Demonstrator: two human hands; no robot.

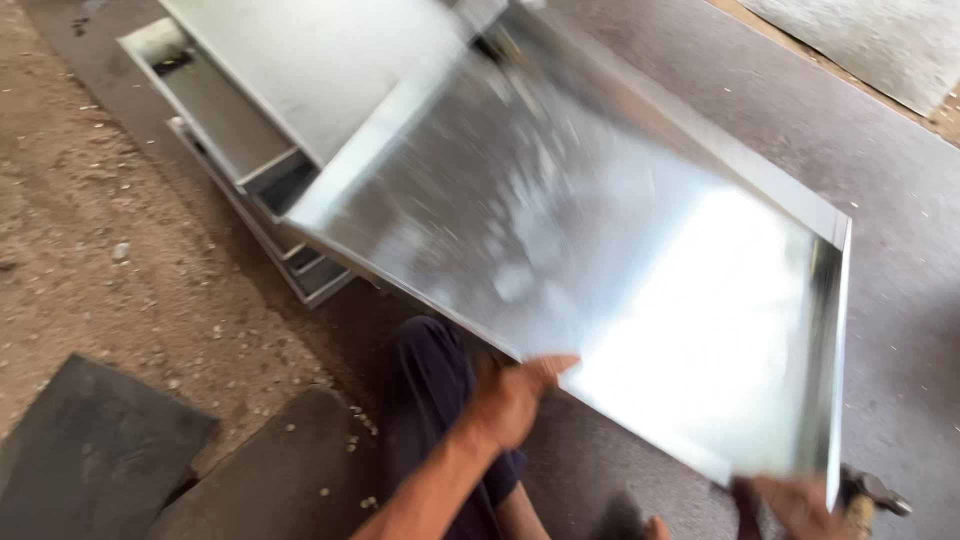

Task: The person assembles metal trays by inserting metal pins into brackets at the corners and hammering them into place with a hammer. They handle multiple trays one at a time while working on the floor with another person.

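— How many of those metal trays do you count from where you stand?

— One in the air, the big shiny galvanised tray, blurred, tilted with its folded rims showing along the far and right edges. Then the stack of trays behind it on the ground, upper left: I make out at least three layers, one flat sheet-like one on top and two or more offset beneath, but the lifted tray hides part of the pile, so I can't give a firm number.

— And the hands?

— Two, both the person's own. The left hand is curled over the near edge of the lifted tray, thumb lying on top of the sheet, fingers tucked under it. The right hand is at the near right corner, low in the frame; it touches the tray's rim there, but how far its fingers are closed I cannot tell, it is cut off and smeared.

— Anything else down there?

— One hammer, just beside the right hand on the grey board. Two dark slabs lie lower left on the dirt floor. One knee in dark trousers sits under the tray.
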